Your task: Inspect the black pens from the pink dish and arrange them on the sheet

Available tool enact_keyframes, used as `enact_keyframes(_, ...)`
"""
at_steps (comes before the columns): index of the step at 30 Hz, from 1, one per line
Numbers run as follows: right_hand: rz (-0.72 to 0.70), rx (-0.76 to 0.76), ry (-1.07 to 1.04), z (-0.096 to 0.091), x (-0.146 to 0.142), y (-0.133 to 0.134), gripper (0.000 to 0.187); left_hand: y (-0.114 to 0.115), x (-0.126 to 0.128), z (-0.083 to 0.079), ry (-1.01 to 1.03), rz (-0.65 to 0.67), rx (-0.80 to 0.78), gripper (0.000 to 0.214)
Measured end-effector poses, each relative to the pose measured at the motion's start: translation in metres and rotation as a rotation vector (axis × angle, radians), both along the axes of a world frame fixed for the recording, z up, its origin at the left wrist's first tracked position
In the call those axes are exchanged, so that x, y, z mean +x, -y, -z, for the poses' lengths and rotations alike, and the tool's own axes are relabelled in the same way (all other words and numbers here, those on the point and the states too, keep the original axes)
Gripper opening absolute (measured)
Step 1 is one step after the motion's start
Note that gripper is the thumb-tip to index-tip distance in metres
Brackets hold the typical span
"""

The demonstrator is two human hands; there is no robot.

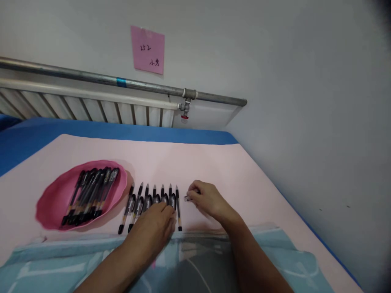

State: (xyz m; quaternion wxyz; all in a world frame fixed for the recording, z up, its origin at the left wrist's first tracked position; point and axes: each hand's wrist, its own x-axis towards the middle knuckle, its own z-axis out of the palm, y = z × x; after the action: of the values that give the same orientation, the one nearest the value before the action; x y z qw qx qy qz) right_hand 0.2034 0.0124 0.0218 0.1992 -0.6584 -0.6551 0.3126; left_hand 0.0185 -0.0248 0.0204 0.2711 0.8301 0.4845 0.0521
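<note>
Several black pens [179,207] lie uncapped side by side, tips pointing away from me. Black-and-clear pen caps [139,205] lie among them in a row. My left hand [157,221] rests over the near part of this row, its fingers curled and pressed together; whatever is under them is hidden. To the right of the row, my right hand [209,199] is closed in a pinch on a pen cap [187,198], whose clear end sticks out to the left. My fingers cover the rest of it.
A pink scalloped tray [50,203] with several capped black pens stands at the left. The pink tabletop [214,162] has a blue border [137,132]. Light blue fabric under clear plastic [275,252] covers the near edge. Behind are a radiator [100,110], a pipe and a wall.
</note>
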Motion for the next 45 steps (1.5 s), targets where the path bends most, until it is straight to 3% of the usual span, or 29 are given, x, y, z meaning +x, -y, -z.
enact_keyframes(7,-0.104,-0.116,-0.001,0.006,0.0,0.001,0.005,0.0,0.001,0.0,-0.005,0.005,0.006,0.027)
enact_keyframes(16,-0.017,-0.052,-0.059,0.014,-0.001,-0.003,0.022,-0.003,-0.006,0.001,0.025,-0.021,0.051,0.023)
enact_keyframes(25,-0.08,-0.089,-0.145,0.012,0.001,0.001,0.038,-0.009,-0.015,0.007,0.069,-0.06,0.135,0.024)
enact_keyframes(28,-0.062,-0.087,-0.101,0.01,0.003,0.001,0.046,-0.011,-0.019,0.006,0.071,-0.079,0.146,0.025)
enact_keyframes(35,-0.206,-0.016,-0.019,0.011,0.005,0.003,0.049,-0.019,-0.028,0.001,0.067,-0.128,0.163,0.026)
enact_keyframes(42,-0.326,0.015,0.164,0.004,0.001,0.004,0.03,-0.022,-0.034,-0.002,0.048,-0.166,0.16,0.027)
enact_keyframes(45,-0.332,-0.009,0.167,0.001,0.002,0.006,0.04,-0.024,-0.037,0.0,0.061,-0.167,0.168,0.027)
